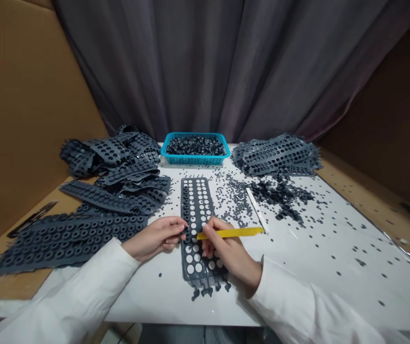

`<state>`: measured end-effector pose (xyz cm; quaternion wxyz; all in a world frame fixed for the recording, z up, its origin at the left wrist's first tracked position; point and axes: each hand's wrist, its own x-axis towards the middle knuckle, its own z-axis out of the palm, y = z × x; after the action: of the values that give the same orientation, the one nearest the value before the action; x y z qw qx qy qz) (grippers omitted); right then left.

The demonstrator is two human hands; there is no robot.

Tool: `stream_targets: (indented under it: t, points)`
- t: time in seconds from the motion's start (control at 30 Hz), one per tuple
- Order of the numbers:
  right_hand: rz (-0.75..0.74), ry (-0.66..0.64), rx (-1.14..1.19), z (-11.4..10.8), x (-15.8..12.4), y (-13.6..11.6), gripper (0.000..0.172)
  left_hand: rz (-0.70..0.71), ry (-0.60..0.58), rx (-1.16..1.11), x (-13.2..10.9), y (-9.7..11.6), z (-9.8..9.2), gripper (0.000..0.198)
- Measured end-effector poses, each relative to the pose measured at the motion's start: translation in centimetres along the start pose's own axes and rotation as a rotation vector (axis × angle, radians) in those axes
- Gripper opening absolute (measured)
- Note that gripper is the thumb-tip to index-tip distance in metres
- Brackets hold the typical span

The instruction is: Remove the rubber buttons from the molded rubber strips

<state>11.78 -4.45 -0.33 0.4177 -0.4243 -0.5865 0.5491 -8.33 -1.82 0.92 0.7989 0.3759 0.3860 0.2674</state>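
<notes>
**Hands picking at a perforated rubber sheet**

The left hand [154, 236] pinches a small rubber piece [185, 230] at the edge of a dark grey perforated rubber sheet [185, 210], which lies flat at 12 o'clock from the body on the white surface [337, 248]. The right hand [228, 248] grips a yellow plastic strip [229, 233] between thumb and fingers, its tip at the sheet. The step in hand appears to be clearing pieces from the sheet; any plugged holes would call for more of this picking. Loose black rubber bits [279, 193] scatter toward 1 o'clock. Piled sheets [65, 243] lie at 10 o'clock, more [276, 155] at 1 o'clock, and a blue plastic basket [194, 161] of bits sits at 12 o'clock.
</notes>
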Motion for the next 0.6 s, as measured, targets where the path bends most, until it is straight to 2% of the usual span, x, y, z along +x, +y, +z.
stream_targets:
  t: [0.13, 0.33, 0.4, 0.43, 0.53, 0.6]
  points:
    - [-0.146, 0.168, 0.029, 0.1, -0.3, -1.0, 0.014, -0.024, -0.048, -0.209, -0.1, -0.2, 0.6, 0.029]
    - [-0.254, 0.111, -0.080, 0.2, -0.3, -1.1, 0.016, -0.060, -0.083, -0.333, 0.4, -0.5, 1.4, 0.023]
    - [-0.259, 0.080, -0.087, 0.3, -0.3, -0.9, 0.010, -0.062, -0.084, -0.344, 0.6, -0.7, 1.6, 0.025]
    - [-0.260, 0.067, -0.086, 0.4, -0.2, -0.7, 0.011, -0.059, -0.087, -0.343, 0.7, -0.7, 1.7, 0.027]
    - [-0.278, 0.092, -0.118, 0.6, -0.2, -0.4, 0.028, -0.053, -0.111, -0.304, 0.8, -0.8, 2.0, 0.035]
    - [-0.287, 0.135, -0.150, 0.7, -0.2, -0.3, 0.029, -0.053, -0.120, -0.265, 0.8, -0.8, 2.2, 0.036]
